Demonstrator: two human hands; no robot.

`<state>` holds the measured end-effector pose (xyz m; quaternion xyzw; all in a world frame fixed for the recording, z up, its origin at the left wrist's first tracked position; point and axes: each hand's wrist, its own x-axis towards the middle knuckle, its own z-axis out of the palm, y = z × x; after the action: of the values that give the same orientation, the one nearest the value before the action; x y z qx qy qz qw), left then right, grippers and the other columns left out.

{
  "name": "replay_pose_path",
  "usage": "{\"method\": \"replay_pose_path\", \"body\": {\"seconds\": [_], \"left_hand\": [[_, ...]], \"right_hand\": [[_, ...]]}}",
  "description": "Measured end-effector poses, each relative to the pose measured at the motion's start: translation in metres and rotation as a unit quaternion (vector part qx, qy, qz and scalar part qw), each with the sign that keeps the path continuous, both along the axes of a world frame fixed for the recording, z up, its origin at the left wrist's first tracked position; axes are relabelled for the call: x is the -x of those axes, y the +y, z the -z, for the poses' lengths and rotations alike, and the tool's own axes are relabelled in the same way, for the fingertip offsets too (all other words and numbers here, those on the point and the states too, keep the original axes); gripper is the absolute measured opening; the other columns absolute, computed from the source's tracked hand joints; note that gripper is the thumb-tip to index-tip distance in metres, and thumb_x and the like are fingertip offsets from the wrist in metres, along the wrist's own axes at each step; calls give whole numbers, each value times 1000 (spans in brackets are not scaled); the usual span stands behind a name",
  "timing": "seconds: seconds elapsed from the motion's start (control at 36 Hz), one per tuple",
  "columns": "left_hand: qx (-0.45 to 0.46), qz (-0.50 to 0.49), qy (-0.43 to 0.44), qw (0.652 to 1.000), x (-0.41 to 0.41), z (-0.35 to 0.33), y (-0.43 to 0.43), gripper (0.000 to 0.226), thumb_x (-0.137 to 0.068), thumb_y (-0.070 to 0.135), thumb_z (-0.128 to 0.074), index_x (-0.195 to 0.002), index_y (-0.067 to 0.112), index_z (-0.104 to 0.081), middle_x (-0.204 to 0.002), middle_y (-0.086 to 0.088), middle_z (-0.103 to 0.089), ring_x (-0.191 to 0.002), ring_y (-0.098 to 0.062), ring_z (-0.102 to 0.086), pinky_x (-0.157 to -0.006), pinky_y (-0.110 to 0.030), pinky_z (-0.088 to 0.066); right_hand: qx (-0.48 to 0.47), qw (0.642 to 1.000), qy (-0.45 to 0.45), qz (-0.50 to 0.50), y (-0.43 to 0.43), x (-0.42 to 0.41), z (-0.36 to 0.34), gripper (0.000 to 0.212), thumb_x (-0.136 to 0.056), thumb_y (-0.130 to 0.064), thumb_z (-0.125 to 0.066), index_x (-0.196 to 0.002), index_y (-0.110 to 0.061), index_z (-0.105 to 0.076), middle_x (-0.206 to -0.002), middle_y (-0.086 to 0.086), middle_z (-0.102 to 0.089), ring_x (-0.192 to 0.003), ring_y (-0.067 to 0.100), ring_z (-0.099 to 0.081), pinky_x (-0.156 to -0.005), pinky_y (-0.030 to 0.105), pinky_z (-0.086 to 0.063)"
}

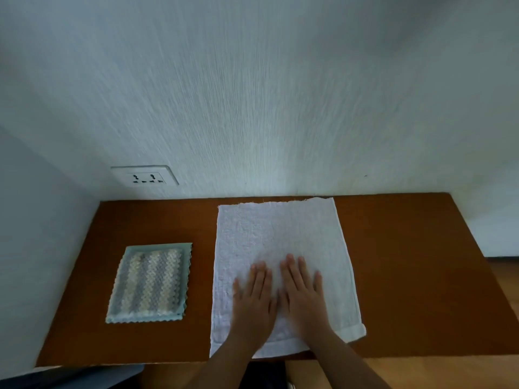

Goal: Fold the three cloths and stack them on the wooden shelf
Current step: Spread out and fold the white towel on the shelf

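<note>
White terry towel (278, 234) spread flat on wooden shelf (407, 262), pressed at its 6 o'clock end by left hand (254, 299) and right hand (303, 293), fingers straight, folded striped cloth (151, 282) laid at 9 o'clock

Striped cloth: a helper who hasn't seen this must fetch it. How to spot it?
Find the wooden shelf below the wall socket. At its left lies the striped cloth, folded atop a pale blue cloth. The white towel beside it is plain.

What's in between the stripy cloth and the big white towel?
Only a bare strip of the wooden shelf. The head view shows the stripy cloth and the white towel lying apart, not touching.
</note>
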<state>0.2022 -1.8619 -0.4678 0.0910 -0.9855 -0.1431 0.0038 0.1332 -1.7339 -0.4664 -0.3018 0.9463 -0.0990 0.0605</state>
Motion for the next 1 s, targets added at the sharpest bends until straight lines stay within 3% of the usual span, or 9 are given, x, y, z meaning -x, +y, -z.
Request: {"method": "replay_pose_path", "body": {"seconds": [0.14, 0.31, 0.42, 0.47, 0.64, 0.69, 0.78, 0.92, 1.0], "left_hand": [[6, -9, 19, 1000, -7, 2, -13, 60, -98, 41, -16, -150, 15, -3, -158, -3, -1, -145, -21, -6, -112, -47, -3], [38, -48, -18, 998, -16, 1, -35, 59, -99, 42, -5, -148, 10, -15, -158, -7, -10, -143, -24, -8, -110, -52, -20], [28, -104, -45, 993, -18, -7, -31, 62, -99, 42, -2, -141, 4, -29, -147, -17, -35, -145, -26, 0, -97, -58, -32], [13, -115, -48, 992, -16, -14, -20, 62, -99, 41, -1, -139, 2, -29, -145, -20, -37, -142, -32, -11, -95, -60, -38], [-12, -17, -28, 999, -19, -17, 23, 61, -98, 40, -14, -150, 11, 1, -157, -9, 4, -142, -29, -14, -97, -62, -31], [-15, -18, -41, 999, -25, -13, 26, 69, -94, 46, -23, -150, 13, 0, -157, -8, 4, -139, -31, -21, -94, -66, -32], [-3, -21, -56, 998, -30, -13, 16, 65, -96, 51, -17, -150, 19, -3, -158, -7, 1, -143, -28, -9, -93, -69, -29], [18, -44, -88, 995, -38, -22, -8, 66, -96, 55, -5, -150, 19, -2, -156, -10, -16, -138, -31, -23, -90, -64, -38], [11, -57, -107, 993, -42, -27, -14, 66, -96, 55, -4, -150, 17, -1, -148, -14, -33, -134, -30, -29, -86, -63, -42]], "right_hand": [[-8, 999, -14, 44, 17, 8, -11, 57, -99, -43, -5, -145, -13, -24, -151, 8, -31, -142, 27, -14, -109, 52, -22], [-8, 995, -25, 96, 55, 16, -15, 58, -99, -44, -6, -145, -14, -24, -151, 9, -28, -139, 32, -25, -103, 55, -30], [-17, 991, -38, 131, 61, 14, -21, 59, -98, -45, -4, -144, -12, -21, -149, 12, -28, -135, 35, -29, -99, 59, -24], [-15, 990, -37, 138, 53, 9, -27, 62, -98, -45, -4, -142, -7, -27, -146, 18, -34, -133, 38, -34, -97, 60, -24], [-16, 998, -40, 35, 22, -17, -25, 60, -98, -45, -2, -148, -13, -15, -150, 11, -31, -144, 26, -2, -101, 58, -23], [-31, 998, -53, 34, 23, -21, -19, 60, -99, -45, -3, -144, -14, -25, -150, 8, -32, -144, 22, 2, -98, 60, -24], [-45, 997, -57, 37, 37, -20, -15, 58, -99, -45, -5, -145, -16, -26, -151, 5, -29, -144, 22, -1, -98, 61, -23], [-36, 994, -67, 78, 66, -11, -15, 56, -98, -44, -2, -146, -19, -15, -152, 4, -22, -144, 25, -6, -101, 60, -24], [-40, 994, -79, 71, 74, -11, -19, 74, -87, -56, 19, -147, -19, -2, -155, 3, 0, -143, 26, 3, -108, 55, -4]]}}
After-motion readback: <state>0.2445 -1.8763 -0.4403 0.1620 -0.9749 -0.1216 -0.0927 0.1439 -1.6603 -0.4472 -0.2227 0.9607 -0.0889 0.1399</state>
